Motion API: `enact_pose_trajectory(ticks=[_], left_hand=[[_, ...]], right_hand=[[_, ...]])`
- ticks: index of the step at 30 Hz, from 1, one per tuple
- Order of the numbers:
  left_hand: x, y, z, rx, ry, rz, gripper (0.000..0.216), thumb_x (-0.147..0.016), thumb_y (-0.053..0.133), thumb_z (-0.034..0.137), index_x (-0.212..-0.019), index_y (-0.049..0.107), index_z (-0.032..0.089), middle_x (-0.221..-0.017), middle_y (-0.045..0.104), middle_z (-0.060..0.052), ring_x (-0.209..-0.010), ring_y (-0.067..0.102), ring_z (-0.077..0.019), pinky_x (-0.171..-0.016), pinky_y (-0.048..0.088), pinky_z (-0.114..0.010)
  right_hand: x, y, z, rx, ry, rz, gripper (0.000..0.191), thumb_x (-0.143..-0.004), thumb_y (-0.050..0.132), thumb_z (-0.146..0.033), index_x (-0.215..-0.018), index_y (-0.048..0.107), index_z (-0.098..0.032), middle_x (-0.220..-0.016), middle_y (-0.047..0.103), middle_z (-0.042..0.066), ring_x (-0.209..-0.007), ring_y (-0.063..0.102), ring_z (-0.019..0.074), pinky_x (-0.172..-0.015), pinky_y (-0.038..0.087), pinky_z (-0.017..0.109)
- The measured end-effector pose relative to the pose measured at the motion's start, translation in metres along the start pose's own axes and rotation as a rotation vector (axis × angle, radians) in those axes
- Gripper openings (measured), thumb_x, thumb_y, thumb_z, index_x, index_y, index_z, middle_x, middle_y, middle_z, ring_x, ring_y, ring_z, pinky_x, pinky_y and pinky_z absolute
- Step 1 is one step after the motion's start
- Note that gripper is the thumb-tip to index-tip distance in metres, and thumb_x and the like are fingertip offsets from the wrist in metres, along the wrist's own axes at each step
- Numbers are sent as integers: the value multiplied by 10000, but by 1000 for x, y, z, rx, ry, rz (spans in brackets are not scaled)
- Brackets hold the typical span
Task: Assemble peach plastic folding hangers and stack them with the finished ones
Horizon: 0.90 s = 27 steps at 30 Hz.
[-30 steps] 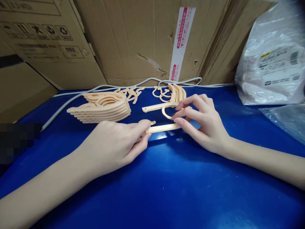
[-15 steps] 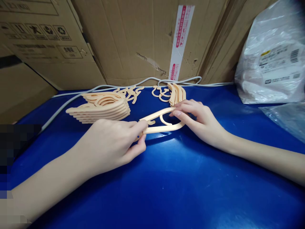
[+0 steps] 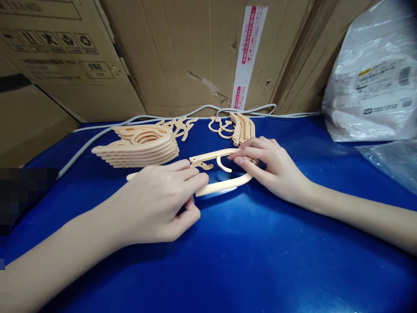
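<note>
A cream plastic folding hanger is between my hands, just above the blue surface. My left hand is closed on the left end of its near arm, thumb below and fingers above. The far arm's left end, with a small hole, is free beside a small curved piece. My right hand pinches the hanger's right end, covering the joint there. A curved hook sits between the two arms. A pale tip shows left of my left hand; the rest of it is hidden.
Stacked cream hangers lie behind my left hand. Loose curved pieces, hooks and loose arms lie farther back. A white cable runs along the cardboard boxes. A clear plastic bag stands at right.
The hanger's two arms have spread apart at their left ends. My left hand has moved slightly down with the near arm, and the far arm's end has come into view. My right hand stays nearly still.
</note>
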<state>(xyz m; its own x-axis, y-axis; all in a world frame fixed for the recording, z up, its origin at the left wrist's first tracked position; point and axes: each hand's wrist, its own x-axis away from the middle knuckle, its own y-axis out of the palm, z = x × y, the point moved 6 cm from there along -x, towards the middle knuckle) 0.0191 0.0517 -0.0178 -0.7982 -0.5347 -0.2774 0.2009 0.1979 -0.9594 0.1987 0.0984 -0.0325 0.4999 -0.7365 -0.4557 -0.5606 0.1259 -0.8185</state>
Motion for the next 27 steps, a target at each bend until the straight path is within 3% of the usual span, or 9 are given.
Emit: enact_pose_trajectory(ticks=[7, 21, 27], left_hand=[[-2, 5, 3, 87, 64, -84, 141, -802, 438, 84, -831, 529, 187, -805, 554, -57, -817, 475, -240, -665, 394, -355], [-3, 9, 6, -7, 110, -75, 194, -825, 433, 66, -862, 594, 167, -970, 640, -113, -900, 538, -274, -769, 442, -418], [-4, 8, 8, -25, 149, -38, 290, -859, 424, 45, -975, 678, 125, -1011, 676, -119, -974, 586, -293, -825, 493, -429]], right_hand=[[0, 1, -2, 51, -11, -12, 234, -1021, 508, -277, -1005, 734, -219, -984, 706, 56, -931, 596, 217, -789, 342, 376], [1, 4, 2, 75, 6, -18, 246, -1010, 484, -259, -1050, 725, -228, -955, 685, 54, -909, 596, 218, -788, 341, 366], [3, 5, 4, 70, 11, -22, 285, -982, 472, -184, -1084, 736, -220, -904, 655, 52, -895, 587, 219, -777, 334, 361]])
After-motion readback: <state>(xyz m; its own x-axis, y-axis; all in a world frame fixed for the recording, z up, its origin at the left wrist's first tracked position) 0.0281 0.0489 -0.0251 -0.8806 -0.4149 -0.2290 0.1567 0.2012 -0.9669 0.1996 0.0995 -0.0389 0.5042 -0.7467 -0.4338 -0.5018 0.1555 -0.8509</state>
